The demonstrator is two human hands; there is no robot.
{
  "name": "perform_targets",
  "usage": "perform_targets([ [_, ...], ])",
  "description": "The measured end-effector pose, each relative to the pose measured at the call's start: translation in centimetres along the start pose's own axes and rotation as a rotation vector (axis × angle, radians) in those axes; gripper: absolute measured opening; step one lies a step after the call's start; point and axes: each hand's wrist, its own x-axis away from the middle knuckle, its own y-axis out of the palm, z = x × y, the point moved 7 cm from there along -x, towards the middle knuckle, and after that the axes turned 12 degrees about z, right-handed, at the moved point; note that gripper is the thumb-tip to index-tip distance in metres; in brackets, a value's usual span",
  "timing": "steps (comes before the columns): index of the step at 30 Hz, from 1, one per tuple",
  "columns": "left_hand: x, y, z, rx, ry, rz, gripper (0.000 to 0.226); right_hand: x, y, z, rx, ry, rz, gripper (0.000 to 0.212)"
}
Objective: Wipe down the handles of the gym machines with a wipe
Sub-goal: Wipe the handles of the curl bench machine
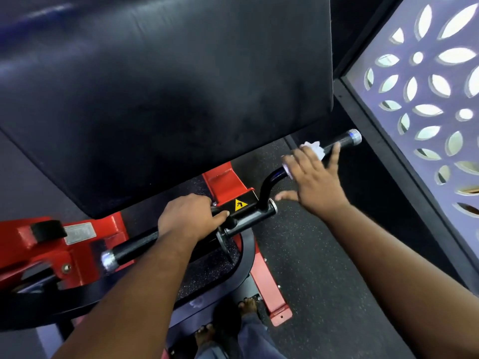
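Only marking readable: a yellow triangular warning sticker on the black pivot block between the two handles; its pictogram is too small to make out. A silver nameplate sits on the red frame at left, text blurred, unreadable.

Right hand lies flat over the right handle, fingers straight and spread, thumb out toward the pivot. White wipe is pressed under the fingers against the handle, crumpled edges showing above and beside the fingertips. Handle's chrome end cap pokes out beyond the fingers, close to the partition.

Left hand curls round the left handle near the pivot, thumb resting along the top of the bar. That handle's textured black grip and chrome cap run out toward the lower left.

Around: large black vinyl pad fills the upper view, overhanging the pivot and hiding the frame behind it. Purple partition panel with petal-shaped cut-outs stands at right. Speckled dark rubber floor below. Bare feet and trouser cuffs at bottom centre, by a red base foot of the machine.

Hard to tell: a small pale scrap on the lower black frame, blurred. Right palm's contact with the bar is hidden by the hand itself.
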Motion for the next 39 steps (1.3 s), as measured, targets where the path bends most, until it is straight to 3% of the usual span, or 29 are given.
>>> perform_targets([
  [4, 0.0, 0.0, 0.0, -0.007, -0.004, 0.0, 0.053, -0.2, -0.1, 5.3, -0.07, 0.425, 0.032, 0.097],
  [5, -0.1, 0.1, 0.0, -0.005, -0.004, 0.0, 0.053, -0.2, -0.1, 4.6, -0.092, 0.456, 0.026, 0.098],
  [9, -0.1, 0.1, 0.1, -0.003, 0.006, 0.0, 0.053, 0.3, 0.8, -1.7, -0.065, 0.144, -0.016, 0.104],
  [11, -0.1, 0.1, 0.1, -0.005, 0.009, 0.0, 0.053, 0.2, 0.7, -0.4, -0.028, 0.117, 0.031, 0.102],
  [15, -0.1, 0.1, 0.1, -0.012, 0.006, -0.005, 0.052, 0.4, 0.6, 4.8, -0.223, 0.599, 0.119, 0.102],
  [18, -0.2, 0.1, 0.1, -0.003, -0.003, -0.011, 0.053, 0.7, 0.5, 0.5, -0.365, 0.686, 0.149, 0.107],
  [22, -0.2, 0.4, 0.0, -0.011, -0.005, -0.012, 0.054, 0.7, 0.7, -2.4, -0.575, 0.842, 0.269, 0.096],
  [25, -0.3, 0.6, -0.1, -0.015, -0.013, -0.009, 0.055, -0.8, -0.6, 1.3, -0.906, 1.213, 0.509, 0.092],
  [28, -0.4, 0.6, -0.2, -0.008, -0.031, -0.01, 0.055, -1.1, 0.1, 1.2, -1.264, 1.576, 0.639, 0.085],
  [31, -0.4, 0.6, -0.2, -0.005, -0.033, -0.017, 0.055, -0.3, 1.9, -3.8, -1.615, 1.672, 0.496, 0.064],
  [34, -0.4, 0.6, -0.2, -0.008, -0.026, -0.002, 0.056, 0.0, 2.9, -1.7, -1.755, 1.792, 0.421, 0.057],
  [37, -0.5, 0.6, -0.2, -0.014, -0.019, -0.002, 0.055, -1.5, 2.1, 4.2, -1.96, 1.9, 0.667, 0.037],
  [39, -0.5, 0.6, -0.3, 0.0, -0.027, -0.012, 0.055, -1.4, 1.4, 3.8, -1.899, 1.916, 0.661, 0.034],
])
